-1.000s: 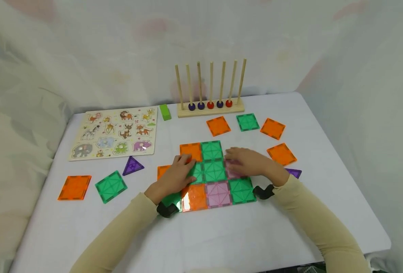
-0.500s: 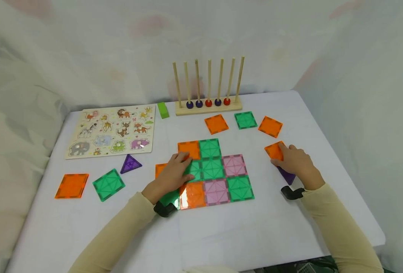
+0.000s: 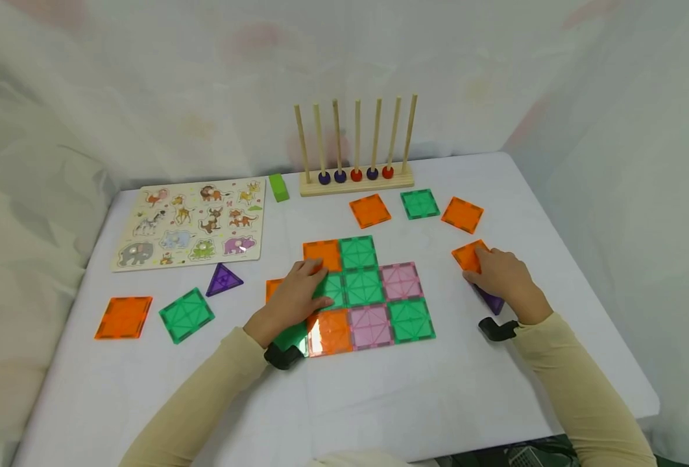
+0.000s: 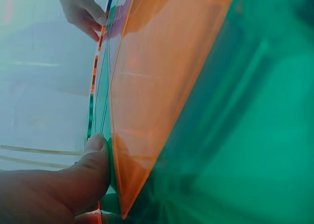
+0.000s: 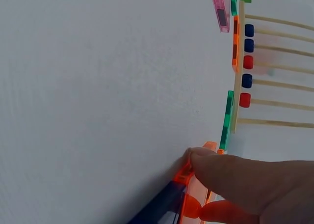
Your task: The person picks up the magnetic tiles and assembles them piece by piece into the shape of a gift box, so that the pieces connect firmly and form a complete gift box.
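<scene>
Right hand (image 3: 505, 280) rightward, orange tile (image 3: 466, 257) in grip

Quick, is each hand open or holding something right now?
Left hand: open, resting on the joined tiles.
Right hand: closed, gripping an orange tile.

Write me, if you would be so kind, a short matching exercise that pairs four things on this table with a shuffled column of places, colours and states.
Things
1. tile panel
2. green block
3. peg rack
4. puzzle board

Places, colours, states
A. carrying red and dark blue beads
B. at the far left of the table
C. coloured orange, green and pink
D. between the puzzle board and the peg rack

Pairs: 1-C, 2-D, 3-A, 4-B
</scene>
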Action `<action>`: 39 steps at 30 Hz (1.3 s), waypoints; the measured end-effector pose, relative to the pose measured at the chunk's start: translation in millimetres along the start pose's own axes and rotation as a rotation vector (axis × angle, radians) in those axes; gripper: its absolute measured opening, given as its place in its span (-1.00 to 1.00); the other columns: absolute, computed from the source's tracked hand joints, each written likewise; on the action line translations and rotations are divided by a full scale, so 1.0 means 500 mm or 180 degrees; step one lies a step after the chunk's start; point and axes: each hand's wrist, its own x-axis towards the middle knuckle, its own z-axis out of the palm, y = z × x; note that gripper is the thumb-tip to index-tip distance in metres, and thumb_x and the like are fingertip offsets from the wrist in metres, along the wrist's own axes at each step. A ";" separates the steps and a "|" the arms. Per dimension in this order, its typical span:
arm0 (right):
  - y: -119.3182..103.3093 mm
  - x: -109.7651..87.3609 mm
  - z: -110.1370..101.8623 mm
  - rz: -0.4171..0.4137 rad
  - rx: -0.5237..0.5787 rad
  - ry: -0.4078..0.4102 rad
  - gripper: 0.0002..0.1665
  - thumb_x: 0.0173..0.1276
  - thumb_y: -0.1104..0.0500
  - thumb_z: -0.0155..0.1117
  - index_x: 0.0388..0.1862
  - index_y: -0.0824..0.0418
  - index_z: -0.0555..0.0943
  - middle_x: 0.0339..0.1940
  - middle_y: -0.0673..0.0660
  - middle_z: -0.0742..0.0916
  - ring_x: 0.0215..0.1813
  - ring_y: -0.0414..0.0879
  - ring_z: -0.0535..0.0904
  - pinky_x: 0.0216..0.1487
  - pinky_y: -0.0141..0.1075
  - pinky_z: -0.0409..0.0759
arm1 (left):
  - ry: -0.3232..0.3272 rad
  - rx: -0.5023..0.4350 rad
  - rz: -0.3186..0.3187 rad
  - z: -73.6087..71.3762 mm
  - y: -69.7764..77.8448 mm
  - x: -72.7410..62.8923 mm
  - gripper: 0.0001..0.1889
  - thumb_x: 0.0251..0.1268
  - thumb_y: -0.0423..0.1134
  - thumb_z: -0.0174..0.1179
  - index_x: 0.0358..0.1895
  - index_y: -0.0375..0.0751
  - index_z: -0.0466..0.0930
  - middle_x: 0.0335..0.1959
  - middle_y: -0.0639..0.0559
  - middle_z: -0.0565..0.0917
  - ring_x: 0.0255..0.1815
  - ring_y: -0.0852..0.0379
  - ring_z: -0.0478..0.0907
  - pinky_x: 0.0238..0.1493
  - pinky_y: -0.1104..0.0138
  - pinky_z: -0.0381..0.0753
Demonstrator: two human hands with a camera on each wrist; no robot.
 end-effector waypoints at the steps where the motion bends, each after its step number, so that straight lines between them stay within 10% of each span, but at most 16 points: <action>1: -0.001 0.002 0.000 -0.0017 0.0010 0.0000 -0.23 0.34 -0.05 0.18 0.31 0.47 0.31 -0.16 0.46 0.64 -0.30 0.20 0.57 -0.40 -0.03 0.59 | 0.0001 0.0000 -0.0004 0.000 0.000 -0.001 -0.23 0.22 0.10 0.23 0.37 -0.35 0.31 0.39 -0.25 0.30 0.32 -0.23 0.25 0.34 0.06 0.40; 10: -0.011 -0.020 -0.016 -0.0375 0.0497 0.0171 -0.15 0.22 0.01 0.30 0.40 0.37 0.29 -0.36 0.24 0.60 -0.36 0.00 0.41 -0.38 -0.23 0.37 | -0.0064 0.0015 -0.0055 -0.001 0.001 -0.006 -0.22 0.24 0.12 0.21 0.39 -0.33 0.29 0.41 -0.25 0.28 0.34 -0.23 0.23 0.36 0.05 0.37; 18: -0.131 -0.140 0.023 -0.2280 0.0192 0.0376 -0.20 0.11 0.00 0.46 0.33 0.21 0.46 0.24 0.24 0.59 0.19 0.13 0.49 0.11 -0.05 0.61 | 0.0005 0.0125 -0.0064 -0.013 -0.004 -0.011 -0.23 0.24 0.10 0.22 0.38 -0.34 0.29 0.39 -0.25 0.30 0.36 -0.25 0.23 0.39 0.04 0.32; 24: -0.218 -0.195 0.102 -0.3388 -0.0645 0.0503 -0.40 0.12 -0.16 0.39 0.11 0.09 0.63 0.19 0.15 0.64 0.14 0.02 0.52 0.16 -0.21 0.58 | -0.0047 0.0129 -0.0094 -0.019 -0.002 -0.005 -0.24 0.27 0.09 0.20 0.40 -0.33 0.26 0.42 -0.25 0.26 0.39 -0.26 0.20 0.42 0.03 0.28; 32: -0.260 -0.201 0.156 -0.3248 -0.1105 0.1073 -0.43 0.16 -0.28 0.33 0.04 0.00 0.63 0.35 0.11 0.49 0.30 0.08 0.40 0.24 0.03 0.46 | -0.0068 -0.0072 -0.0093 -0.028 -0.031 -0.027 -0.28 0.35 0.04 0.14 0.43 -0.34 0.21 0.50 -0.25 0.15 0.52 -0.23 0.02 0.48 -0.04 0.13; 39: -0.267 -0.192 0.162 -0.2771 -0.0794 0.0806 -0.28 0.15 -0.45 0.17 0.19 -0.11 0.56 0.50 0.17 0.30 0.48 0.28 0.17 0.32 0.32 0.24 | 0.0528 -0.0036 -0.0898 -0.085 -0.113 -0.152 -0.37 0.35 -0.11 0.16 0.37 -0.43 0.27 0.44 -0.33 0.19 0.45 -0.29 0.10 0.41 -0.16 0.17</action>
